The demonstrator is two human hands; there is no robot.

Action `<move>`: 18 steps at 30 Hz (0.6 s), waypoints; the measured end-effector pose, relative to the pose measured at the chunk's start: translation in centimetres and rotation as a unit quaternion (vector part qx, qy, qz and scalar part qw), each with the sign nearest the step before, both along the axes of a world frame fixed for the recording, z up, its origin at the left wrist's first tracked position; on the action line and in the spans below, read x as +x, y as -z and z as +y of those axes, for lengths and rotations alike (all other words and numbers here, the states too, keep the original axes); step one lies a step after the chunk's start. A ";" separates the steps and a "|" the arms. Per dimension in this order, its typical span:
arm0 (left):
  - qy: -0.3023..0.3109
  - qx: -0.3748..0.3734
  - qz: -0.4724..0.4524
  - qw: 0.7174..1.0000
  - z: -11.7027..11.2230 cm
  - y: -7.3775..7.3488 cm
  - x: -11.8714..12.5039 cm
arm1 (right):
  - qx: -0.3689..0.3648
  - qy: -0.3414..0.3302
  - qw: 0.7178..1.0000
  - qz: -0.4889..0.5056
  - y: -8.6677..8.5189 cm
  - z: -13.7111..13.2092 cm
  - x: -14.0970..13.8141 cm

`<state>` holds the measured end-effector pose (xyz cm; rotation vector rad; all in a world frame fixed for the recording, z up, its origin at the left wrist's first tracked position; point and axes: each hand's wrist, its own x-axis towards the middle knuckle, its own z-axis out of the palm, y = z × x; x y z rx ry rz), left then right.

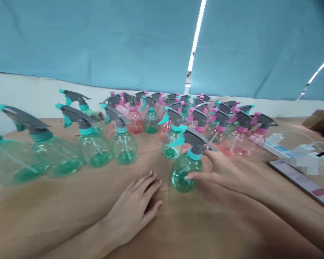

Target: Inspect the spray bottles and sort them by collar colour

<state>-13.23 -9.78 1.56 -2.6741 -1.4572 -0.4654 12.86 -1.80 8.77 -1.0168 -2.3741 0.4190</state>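
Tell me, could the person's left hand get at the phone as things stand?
Probably not directly: the left hand is free, but the right forearm and right hand, which grips a green spray bottle, lie between it and the phone. It would likely have to reach over them.

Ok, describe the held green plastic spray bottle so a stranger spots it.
On the brown tabletop, find the crowd of green and pink plastic spray bottles. At its front is a round, translucent green bottle. Only this one is gripped by the bare right hand.
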 end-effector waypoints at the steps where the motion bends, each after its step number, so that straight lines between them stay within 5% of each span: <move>1: -0.013 0.014 -0.001 1.000 -0.3 0.0 -0.5 | 0.008 -0.020 1.000 0.017 0.3 0.3 -1.3; 9: -0.110 0.088 0.027 0.990 -1.1 -0.4 -3.7 | 0.060 -0.019 0.996 0.058 1.9 2.6 -9.0; 13: -0.109 0.064 0.020 0.992 -0.9 -0.4 -3.8 | 0.062 0.062 0.996 0.025 1.9 3.6 -10.7; 18: -0.105 0.052 0.007 0.993 -0.8 -0.2 -3.6 | 0.051 0.072 0.996 0.020 1.7 4.5 -11.7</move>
